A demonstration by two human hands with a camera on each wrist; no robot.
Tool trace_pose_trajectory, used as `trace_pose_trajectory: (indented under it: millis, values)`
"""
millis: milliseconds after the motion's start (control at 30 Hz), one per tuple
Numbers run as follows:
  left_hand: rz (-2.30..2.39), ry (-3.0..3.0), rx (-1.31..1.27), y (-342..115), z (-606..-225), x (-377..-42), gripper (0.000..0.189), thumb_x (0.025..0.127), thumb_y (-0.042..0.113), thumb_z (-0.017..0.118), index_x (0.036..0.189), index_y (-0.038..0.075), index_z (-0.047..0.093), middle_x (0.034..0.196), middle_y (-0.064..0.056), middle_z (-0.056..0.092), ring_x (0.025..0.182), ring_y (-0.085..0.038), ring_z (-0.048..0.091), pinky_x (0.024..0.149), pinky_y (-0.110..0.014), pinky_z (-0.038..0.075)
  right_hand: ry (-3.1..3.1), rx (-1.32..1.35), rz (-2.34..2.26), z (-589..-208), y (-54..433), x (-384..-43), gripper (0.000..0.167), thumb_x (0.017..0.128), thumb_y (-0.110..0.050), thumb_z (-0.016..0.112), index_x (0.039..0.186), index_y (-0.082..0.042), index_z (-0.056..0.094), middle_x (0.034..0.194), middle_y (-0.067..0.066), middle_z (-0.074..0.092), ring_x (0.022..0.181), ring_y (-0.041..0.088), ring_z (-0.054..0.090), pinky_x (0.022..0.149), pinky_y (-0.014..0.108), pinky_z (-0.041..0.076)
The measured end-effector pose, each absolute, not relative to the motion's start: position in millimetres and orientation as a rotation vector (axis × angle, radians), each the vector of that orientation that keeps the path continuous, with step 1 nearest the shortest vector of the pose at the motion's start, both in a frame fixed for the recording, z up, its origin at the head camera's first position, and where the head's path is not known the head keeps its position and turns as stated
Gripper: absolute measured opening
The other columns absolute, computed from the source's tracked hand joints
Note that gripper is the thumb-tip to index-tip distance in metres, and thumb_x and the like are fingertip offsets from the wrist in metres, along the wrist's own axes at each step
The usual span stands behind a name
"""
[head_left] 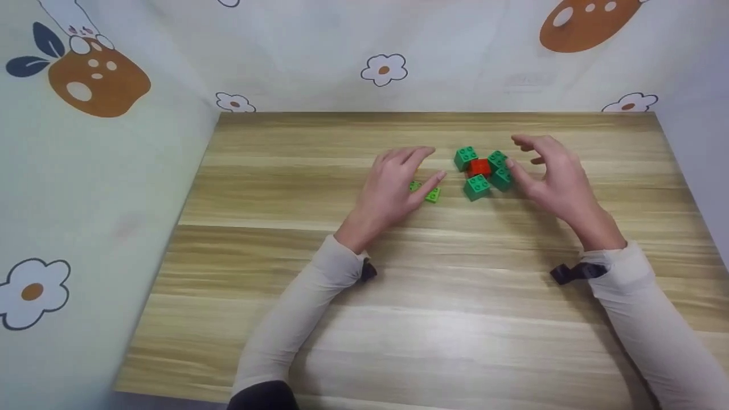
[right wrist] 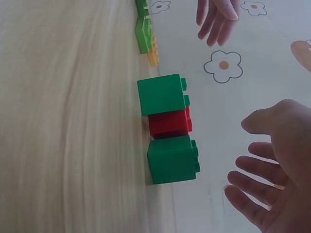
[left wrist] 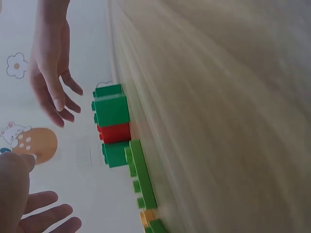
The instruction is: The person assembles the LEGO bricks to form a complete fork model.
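Larger blocks [head_left: 476,189] before me: plain mid-green. Central block [head_left: 479,167]: plain red. Flatter bricks [left wrist: 144,177]: lime green. Small brick [left wrist: 147,217]: yellow-orange. Table [head_left: 239,273]: tan, streaked brown wood grain. Walls [head_left: 296,51]: off-white, printed with brownish-orange fruit [head_left: 117,85] and white, dark-outlined, orange-centred flowers [head_left: 32,291]. My sleeves [head_left: 304,307]: plain cream; wrist devices [head_left: 562,274], black.

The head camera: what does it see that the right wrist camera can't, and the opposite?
Only the head view shows beige cloth sleeves and black wrist straps. Only the right wrist view plainly shows the orange plastic piece; the left hand mostly hides it from the other. Both show that hand, the right hand, dark green plastic blocks, a red plastic block, flat lime plastic pieces and a brown wooden table.
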State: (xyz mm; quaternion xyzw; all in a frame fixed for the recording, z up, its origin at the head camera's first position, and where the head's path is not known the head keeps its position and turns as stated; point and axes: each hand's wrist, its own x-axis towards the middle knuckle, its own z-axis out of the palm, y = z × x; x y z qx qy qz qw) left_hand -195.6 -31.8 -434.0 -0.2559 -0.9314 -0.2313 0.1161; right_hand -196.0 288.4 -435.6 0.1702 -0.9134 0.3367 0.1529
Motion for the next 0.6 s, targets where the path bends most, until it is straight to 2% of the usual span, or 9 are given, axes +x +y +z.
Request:
trace_pose_trajectory:
  millis: [67,133,200,267,433,600]
  values:
    - [-0.683,-2.713,-0.781,-27.5,-436.0,-194.9,0.057,0.11,0.058,0.054,0.15,0.018,0.063,0.147,-0.002,0.07,0.139,-0.022,0.064,0.125,-0.043,0.045,-2.641,0.488,0.969,-437.7,290.2,-195.5,0.046,0.102,-0.021,0.076,0.145,-0.006,0.066,0.137,0.015,0.072,0.125,0.033,0.067,0.094,0.019,0.052]
    - [-0.694,-2.692,-0.813,-23.2,-437.8,-194.4,0.055,0.11,0.055,0.056,0.148,0.017,0.065,0.144,-0.002,0.072,0.136,-0.022,0.065,0.123,-0.042,0.047,-2.665,0.482,0.98,-438.9,291.5,-194.7,0.047,0.102,-0.021,0.076,0.145,-0.005,0.066,0.137,0.016,0.071,0.125,0.034,0.067,0.097,0.035,0.059]
    - [-0.7,-2.674,-0.841,-18.5,-439.8,-194.5,0.053,0.11,0.053,0.058,0.147,0.017,0.066,0.142,-0.002,0.073,0.135,-0.021,0.066,0.121,-0.039,0.049,-2.686,0.473,0.998,-439.8,292.5,-193.8,0.047,0.102,-0.02,0.076,0.144,-0.004,0.065,0.138,0.018,0.071,0.125,0.036,0.067,0.097,0.052,0.061]
    - [-0.725,-2.667,-0.862,-13.2,-441.3,-195.0,0.051,0.109,0.05,0.06,0.147,0.016,0.066,0.141,-0.003,0.074,0.134,-0.021,0.067,0.121,-0.038,0.05,-2.701,0.462,1.016,-440.5,293.0,-192.9,0.047,0.101,-0.019,0.077,0.144,-0.004,0.065,0.138,0.019,0.07,0.126,0.037,0.066,0.097,0.061,0.06]
    - [-0.764,-2.708,-0.926,3.7,-444.6,-197.3,0.052,0.108,0.048,0.064,0.147,0.014,0.065,0.143,-0.004,0.073,0.135,-0.023,0.067,0.121,-0.038,0.05,-2.725,0.452,1.05,-443.9,291.9,-193.2,0.047,0.1,-0.018,0.078,0.143,-0.002,0.065,0.139,0.02,0.069,0.126,0.038,0.065,0.098,0.063,0.059]
    - [-0.788,-2.826,-0.937,21.5,-446.1,-200.0,0.058,0.107,0.05,0.065,0.153,0.017,0.06,0.15,-0.004,0.068,0.139,-0.024,0.064,0.121,-0.039,0.051,-2.745,0.456,1.069,-448.0,291.7,-194.5,0.047,0.1,-0.018,0.079,0.142,-0.003,0.065,0.139,0.02,0.068,0.124,0.038,0.064,0.1,0.062,0.058]
